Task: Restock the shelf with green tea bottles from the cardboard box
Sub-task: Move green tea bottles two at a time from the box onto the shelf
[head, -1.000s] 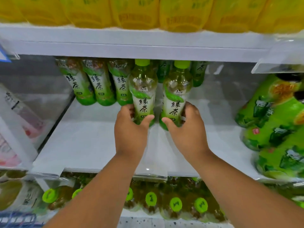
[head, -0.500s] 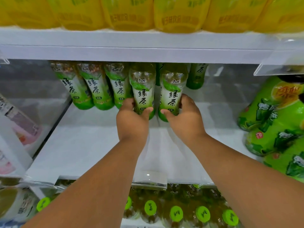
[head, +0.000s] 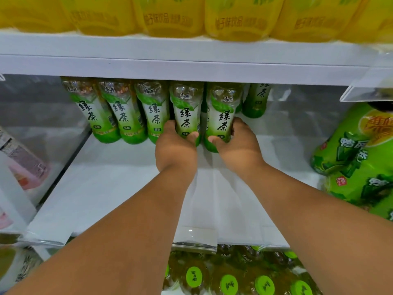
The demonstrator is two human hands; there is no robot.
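Observation:
My left hand (head: pixel 175 149) grips the base of a green tea bottle (head: pixel 187 111) standing on the white shelf (head: pixel 110 184). My right hand (head: pixel 239 145) grips a second green tea bottle (head: pixel 224 112) just beside it. Both bottles stand upright in line with three other green tea bottles (head: pixel 123 111) at the shelf's back left. Another green tea bottle (head: pixel 256 101) stands farther back on the right. Their caps are hidden behind the upper shelf edge. The cardboard box is out of view.
Yellow drink bottles (head: pixel 240 18) fill the upper shelf (head: pixel 191 69). Large green bottles (head: pixel 357 162) lie at the right. Green-capped bottles (head: pixel 229 282) stand on the shelf below. Pink-labelled packs (head: pixel 23 165) sit at the left behind a divider.
Both hands have pushed their bottles deeper into the shelf, into line with the back row. The camera moved closer and lower, so the caps are now hidden.

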